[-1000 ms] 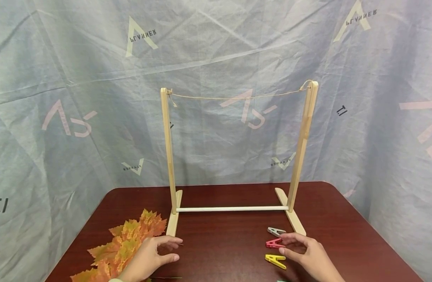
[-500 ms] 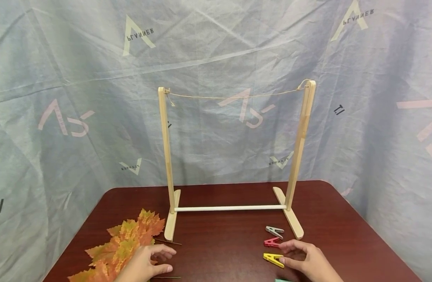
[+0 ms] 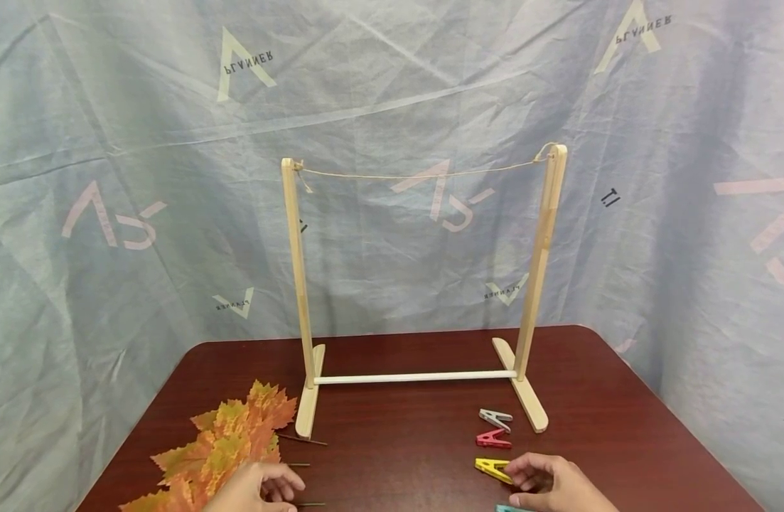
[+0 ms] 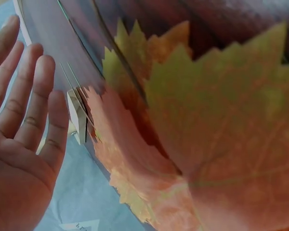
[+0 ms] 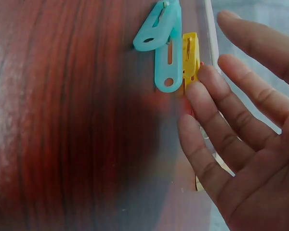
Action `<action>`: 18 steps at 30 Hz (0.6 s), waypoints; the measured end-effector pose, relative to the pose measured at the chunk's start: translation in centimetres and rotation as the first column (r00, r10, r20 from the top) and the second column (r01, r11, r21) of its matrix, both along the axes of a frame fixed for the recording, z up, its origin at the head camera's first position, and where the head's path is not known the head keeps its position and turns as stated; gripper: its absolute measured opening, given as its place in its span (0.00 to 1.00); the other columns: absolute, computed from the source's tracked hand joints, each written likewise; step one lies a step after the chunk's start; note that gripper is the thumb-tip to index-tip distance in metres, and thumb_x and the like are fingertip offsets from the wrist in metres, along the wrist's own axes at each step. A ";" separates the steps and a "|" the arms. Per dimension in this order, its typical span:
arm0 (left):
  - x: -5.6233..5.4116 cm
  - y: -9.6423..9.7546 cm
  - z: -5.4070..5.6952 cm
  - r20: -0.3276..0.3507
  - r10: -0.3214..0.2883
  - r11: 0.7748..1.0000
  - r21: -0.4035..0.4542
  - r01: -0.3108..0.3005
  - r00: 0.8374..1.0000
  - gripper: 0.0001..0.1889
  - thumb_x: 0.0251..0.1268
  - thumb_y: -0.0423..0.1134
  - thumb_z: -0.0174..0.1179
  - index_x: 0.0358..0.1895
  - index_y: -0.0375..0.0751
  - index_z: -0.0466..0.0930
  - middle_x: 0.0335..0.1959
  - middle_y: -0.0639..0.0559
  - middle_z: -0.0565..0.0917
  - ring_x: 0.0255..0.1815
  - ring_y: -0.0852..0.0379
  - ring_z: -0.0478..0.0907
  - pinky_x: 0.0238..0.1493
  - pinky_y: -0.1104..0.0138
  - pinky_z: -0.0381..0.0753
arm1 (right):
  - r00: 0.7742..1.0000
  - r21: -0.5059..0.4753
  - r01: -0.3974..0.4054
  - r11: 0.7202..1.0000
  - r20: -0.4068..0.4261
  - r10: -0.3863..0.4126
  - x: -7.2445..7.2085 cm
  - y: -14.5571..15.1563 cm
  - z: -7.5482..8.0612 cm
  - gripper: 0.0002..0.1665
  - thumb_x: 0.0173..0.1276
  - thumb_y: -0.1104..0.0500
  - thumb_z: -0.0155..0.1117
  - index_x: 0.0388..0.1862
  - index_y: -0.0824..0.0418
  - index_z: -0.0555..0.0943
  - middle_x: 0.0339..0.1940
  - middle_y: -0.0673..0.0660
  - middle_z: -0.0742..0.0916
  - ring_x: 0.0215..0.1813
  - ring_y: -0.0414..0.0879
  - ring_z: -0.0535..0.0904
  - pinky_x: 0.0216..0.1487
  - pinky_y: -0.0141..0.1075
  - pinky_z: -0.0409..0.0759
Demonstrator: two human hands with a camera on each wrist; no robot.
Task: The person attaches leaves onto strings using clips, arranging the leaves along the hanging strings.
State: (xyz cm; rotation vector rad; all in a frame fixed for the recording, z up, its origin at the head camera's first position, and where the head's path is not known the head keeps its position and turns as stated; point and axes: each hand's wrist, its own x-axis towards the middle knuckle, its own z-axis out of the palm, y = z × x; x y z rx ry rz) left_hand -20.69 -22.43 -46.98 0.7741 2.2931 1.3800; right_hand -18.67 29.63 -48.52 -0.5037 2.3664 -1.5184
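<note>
My left hand (image 3: 260, 488) hovers by the stems beside a row of orange and yellow artificial maple leaves (image 3: 222, 444); its fingers are relaxed and hold nothing. Seen from the left wrist, a large leaf (image 4: 226, 130) fills the right side, apart from the fingers. My right hand (image 3: 551, 483) is near a yellow clothespin (image 3: 492, 468), fingers loosely bent, nothing gripped. A turquoise clothespin (image 5: 167, 62) lies close to it, mostly cut off at the bottom of the head view. Farther back lie a red clothespin (image 3: 492, 438) and a grey clothespin (image 3: 495, 418).
A wooden stand (image 3: 539, 263) with two uprights rises from the dark red table (image 3: 404, 427). A thin string (image 3: 417, 176) joins the tops of its uprights, and a white rod (image 3: 417, 377) joins the feet. A grey printed cloth (image 3: 379, 284) hangs behind.
Both hands have drawn back toward the near edge of the table. The right hand has moved from the red clothespin to the yellow and turquoise ones. The view has shifted slightly.
</note>
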 end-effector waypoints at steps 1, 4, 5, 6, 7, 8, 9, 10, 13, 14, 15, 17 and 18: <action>0.0 -0.1 -0.1 0.006 0.003 1.000 -0.005 -0.003 1.000 0.10 0.64 0.32 0.69 0.45 0.29 0.85 0.32 0.55 0.85 0.31 0.65 0.80 0.33 0.70 0.79 | 1.000 -0.003 -0.012 1.000 0.001 0.012 0.0 0.0 -0.1 0.17 0.66 0.63 0.73 0.49 0.73 0.82 0.42 0.60 0.86 0.38 0.38 0.82 0.39 0.32 0.82; 0.1 -0.5 -0.3 0.016 0.006 1.000 -0.021 -0.005 1.000 0.09 0.63 0.33 0.70 0.43 0.31 0.86 0.31 0.58 0.85 0.30 0.65 0.80 0.32 0.70 0.79 | 0.999 -0.009 -0.041 0.999 -0.003 0.041 0.2 0.0 -0.3 0.17 0.66 0.64 0.73 0.49 0.74 0.82 0.41 0.58 0.86 0.38 0.37 0.81 0.38 0.31 0.81; 0.1 -0.6 -0.4 0.025 0.002 1.000 -0.023 -0.002 1.000 0.09 0.63 0.34 0.70 0.42 0.32 0.87 0.30 0.58 0.85 0.29 0.65 0.81 0.32 0.70 0.79 | 0.999 -0.010 -0.047 0.999 -0.007 0.047 0.2 0.0 -0.3 0.17 0.66 0.64 0.73 0.49 0.74 0.82 0.40 0.58 0.86 0.38 0.36 0.81 0.38 0.31 0.81; 0.0 -0.7 -0.5 0.029 -0.011 1.000 -0.018 0.012 1.000 0.09 0.63 0.34 0.71 0.41 0.32 0.87 0.30 0.59 0.86 0.30 0.65 0.81 0.32 0.70 0.80 | 0.999 -0.009 -0.050 0.999 -0.009 0.050 0.2 0.1 -0.4 0.17 0.66 0.64 0.73 0.49 0.74 0.82 0.40 0.57 0.86 0.37 0.36 0.80 0.38 0.31 0.81; 0.0 -0.7 -0.6 0.033 -0.023 1.000 -0.017 0.024 0.999 0.08 0.63 0.34 0.71 0.40 0.32 0.87 0.30 0.60 0.86 0.30 0.65 0.81 0.32 0.71 0.80 | 0.999 -0.007 -0.047 0.999 0.000 0.047 0.3 0.1 -0.4 0.17 0.66 0.64 0.73 0.49 0.74 0.82 0.40 0.57 0.86 0.37 0.36 0.80 0.38 0.31 0.81; 0.0 -0.8 -0.7 0.035 -0.042 0.999 -0.013 0.042 0.999 0.08 0.63 0.35 0.71 0.40 0.32 0.87 0.30 0.60 0.86 0.30 0.66 0.82 0.32 0.70 0.80 | 0.999 -0.006 -0.045 0.999 0.009 0.045 0.3 0.1 -0.5 0.17 0.65 0.64 0.74 0.49 0.73 0.83 0.40 0.57 0.86 0.37 0.36 0.80 0.37 0.31 0.80; -0.1 -0.9 -0.8 0.033 -0.064 0.998 -0.007 0.064 0.997 0.08 0.63 0.35 0.70 0.39 0.32 0.87 0.30 0.61 0.86 0.30 0.66 0.82 0.32 0.70 0.81 | 0.999 -0.006 -0.046 0.999 0.016 0.046 0.3 0.1 -0.6 0.16 0.65 0.64 0.74 0.48 0.73 0.83 0.39 0.57 0.86 0.36 0.37 0.79 0.37 0.31 0.80; -0.2 -1.0 -0.9 0.031 -0.082 0.997 -0.005 0.083 0.996 0.08 0.64 0.35 0.70 0.39 0.32 0.88 0.31 0.61 0.87 0.30 0.67 0.82 0.32 0.70 0.81 | 0.999 -0.006 -0.048 0.999 0.021 0.048 0.3 0.1 -0.6 0.16 0.65 0.64 0.74 0.48 0.72 0.83 0.39 0.56 0.86 0.36 0.37 0.79 0.37 0.30 0.79; -0.3 -1.1 -1.5 -0.001 -0.133 0.991 -0.016 0.133 0.991 0.06 0.64 0.33 0.69 0.39 0.32 0.88 0.30 0.61 0.88 0.30 0.70 0.82 0.30 0.71 0.81 | 0.998 -0.002 -0.063 0.998 0.027 0.063 0.2 0.1 -0.9 0.14 0.65 0.63 0.73 0.47 0.70 0.84 0.37 0.54 0.85 0.35 0.37 0.78 0.37 0.30 0.78; -0.4 -1.1 -1.7 -0.016 -0.152 0.988 -0.020 0.152 0.988 0.06 0.64 0.32 0.68 0.38 0.32 0.88 0.30 0.59 0.88 0.30 0.71 0.81 0.30 0.71 0.81 | 0.997 0.000 -0.074 0.997 0.019 0.074 0.2 0.1 -1.0 0.14 0.65 0.63 0.73 0.46 0.70 0.84 0.37 0.53 0.84 0.35 0.37 0.78 0.36 0.29 0.78; -0.5 -1.1 -1.9 -0.036 -0.168 0.986 -0.030 0.167 0.985 0.05 0.64 0.32 0.67 0.38 0.32 0.88 0.29 0.58 0.88 0.29 0.72 0.80 0.29 0.71 0.80 | 0.996 0.004 -0.087 0.996 0.006 0.087 0.1 0.2 -1.0 0.13 0.65 0.63 0.73 0.46 0.70 0.84 0.36 0.52 0.84 0.35 0.36 0.78 0.36 0.29 0.78; -0.7 -0.9 -2.3 -0.078 -0.194 0.980 -0.062 0.189 0.978 0.04 0.64 0.31 0.65 0.37 0.32 0.87 0.29 0.57 0.88 0.29 0.75 0.79 0.28 0.73 0.79 | 0.994 0.015 -0.111 0.994 -0.013 0.111 0.0 0.3 -1.2 0.13 0.64 0.63 0.74 0.44 0.70 0.83 0.35 0.49 0.84 0.34 0.35 0.77 0.36 0.29 0.77; -0.8 -0.8 -2.5 -0.098 -0.207 0.977 -0.077 0.200 0.973 0.05 0.65 0.31 0.65 0.36 0.32 0.87 0.29 0.57 0.89 0.29 0.76 0.77 0.28 0.74 0.78 | 0.992 0.020 -0.123 0.992 -0.020 0.124 -0.1 0.3 -1.2 0.14 0.64 0.63 0.74 0.44 0.71 0.83 0.35 0.48 0.84 0.34 0.34 0.76 0.36 0.29 0.77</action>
